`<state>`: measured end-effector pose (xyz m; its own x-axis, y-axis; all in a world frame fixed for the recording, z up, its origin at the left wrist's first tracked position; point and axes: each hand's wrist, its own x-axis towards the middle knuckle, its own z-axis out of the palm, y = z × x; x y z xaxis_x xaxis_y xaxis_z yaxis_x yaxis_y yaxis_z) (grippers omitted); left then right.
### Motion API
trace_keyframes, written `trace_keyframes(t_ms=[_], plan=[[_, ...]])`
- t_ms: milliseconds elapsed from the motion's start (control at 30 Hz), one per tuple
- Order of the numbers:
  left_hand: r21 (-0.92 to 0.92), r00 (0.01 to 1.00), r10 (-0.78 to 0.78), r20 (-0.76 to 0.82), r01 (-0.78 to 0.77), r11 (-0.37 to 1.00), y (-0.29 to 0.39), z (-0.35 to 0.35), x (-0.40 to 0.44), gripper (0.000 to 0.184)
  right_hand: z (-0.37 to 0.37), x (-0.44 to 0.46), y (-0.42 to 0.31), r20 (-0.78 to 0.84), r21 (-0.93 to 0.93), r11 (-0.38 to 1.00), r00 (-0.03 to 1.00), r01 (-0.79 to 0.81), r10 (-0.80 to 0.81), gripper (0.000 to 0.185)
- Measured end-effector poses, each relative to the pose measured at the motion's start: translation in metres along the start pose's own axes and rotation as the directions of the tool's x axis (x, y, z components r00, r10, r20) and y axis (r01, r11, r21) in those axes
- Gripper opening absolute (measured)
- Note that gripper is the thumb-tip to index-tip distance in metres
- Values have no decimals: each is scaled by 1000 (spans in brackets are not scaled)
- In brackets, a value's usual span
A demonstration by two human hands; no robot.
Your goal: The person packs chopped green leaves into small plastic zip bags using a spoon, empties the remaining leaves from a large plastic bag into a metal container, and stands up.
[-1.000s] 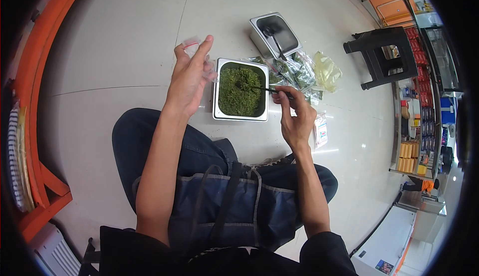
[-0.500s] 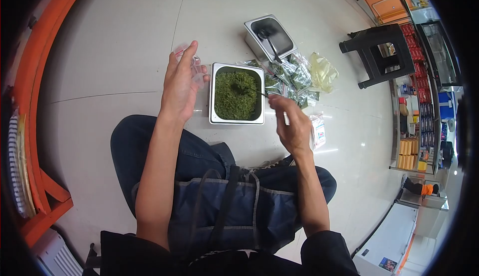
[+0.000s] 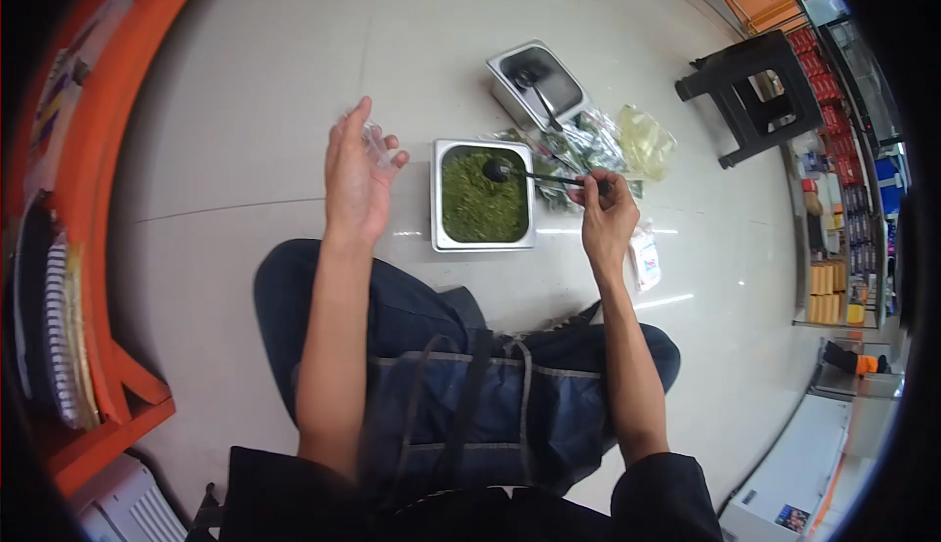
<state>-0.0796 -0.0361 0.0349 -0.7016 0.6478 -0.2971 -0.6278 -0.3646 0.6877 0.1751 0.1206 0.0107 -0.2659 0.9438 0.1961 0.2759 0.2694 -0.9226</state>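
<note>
My left hand is raised to the left of a square metal container, holding a small clear plastic bag between thumb and fingers. Dried green flakes fill much of the metal container on the floor. To its right, my right hand pinches the handle end of a black spoon. The spoon's dark bowl is over the flakes; whether it touches them I cannot tell. Several small packed plastic bags lie just beyond my right hand.
A second metal container holds another black spoon. Beside the bags lies a yellowish plastic bag, with a white packet nearer me. A black stool stands at right, before stocked shelves; an orange rack is at left.
The right hand has drawn back to the right and turned. The spoon, dug into the flakes before, now shows its whole bowl. My left hand still holds the bag; the view has shifted slightly.
</note>
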Motion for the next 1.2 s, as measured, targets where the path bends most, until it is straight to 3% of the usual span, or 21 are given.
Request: trace_keyframes(t_ms=[100,200,233,267,300,367,400,500,567,667,700,767,800,833,867,933,1000,1067,1133,1167,1200], plan=[[-62,997,72,-30,-73,995,-3,-9,5,26,-21,13,57,115,-134,990,993,33,-18,22],[-70,985,173,21,-171,983,13,-12,2,32,-29,25,127,101,219,974,994,-64,43,21],[-104,971,236,-35,-238,966,29,1,-12,35,-23,19,105,82,195,978,995,-76,61,19],[-99,963,268,-16,-269,958,58,8,-29,35,-24,28,121,127,22,1000,992,1,-4,15],[-110,964,264,8,-262,959,79,15,-43,36,-18,25,110,97,57,996,993,-74,68,16],[-105,928,370,34,-365,925,120,15,-69,35,-22,23,87,77,-256,964,995,77,-59,19],[-94,903,428,45,-422,902,137,8,-90,35,-21,19,89,77,-226,969,994,99,-83,19],[40,849,528,-10,-527,849,178,-41,-140,39,-16,18,96,67,-292,940,984,175,-162,30],[205,814,569,-112,-542,815,189,-87,-174,40,-16,17,104,91,-421,899,992,117,-86,37],[535,724,590,-358,-359,765,174,-176,-215,37,-13,13,104,22,-510,854,994,102,-105,45],[583,756,540,-371,-262,769,164,-223,-226,46,-12,10,95,10,-500,860,993,104,-114,45],[821,567,711,-417,-102,562,131,-288,-244,50,-16,-12,45,-88,-704,705,974,88,-210,55],[888,476,784,-398,-16,460,110,-328,-251,51,-19,-11,28,-44,-704,698,972,134,-230,57],[863,499,725,-475,102,495,101,-339,-271,51,-19,-11,12,-36,-696,682,938,224,-345,55],[895,483,754,-445,275,353,81,-374,-279,52,-22,-17,-24,28,-661,678,913,322,-407,51],[808,546,619,-565,518,281,57,-403,-295,62,-17,-8,-99,61,-576,645,813,502,-579,44],[830,608,589,-532,514,219,54,-392,-327,62,-11,7,-175,25,-506,580,683,638,-730,36],[882,585,712,-389,460,103,25,-427,-346,57,-5,13,-273,9,-421,525,582,740,-813,29],[834,549,796,-254,541,-108,-2,-477,-353,60,14,20,-367,21,-308,428,456,850,-890,24],[841,557,788,-263,532,-95,-6,-477,-352,60,28,22,-414,39,-241,360,379,901,-925,22],[850,419,832,-363,514,112,-2,-467,-357,59,47,19,-465,50,-208,273,289,939,-956,22]])
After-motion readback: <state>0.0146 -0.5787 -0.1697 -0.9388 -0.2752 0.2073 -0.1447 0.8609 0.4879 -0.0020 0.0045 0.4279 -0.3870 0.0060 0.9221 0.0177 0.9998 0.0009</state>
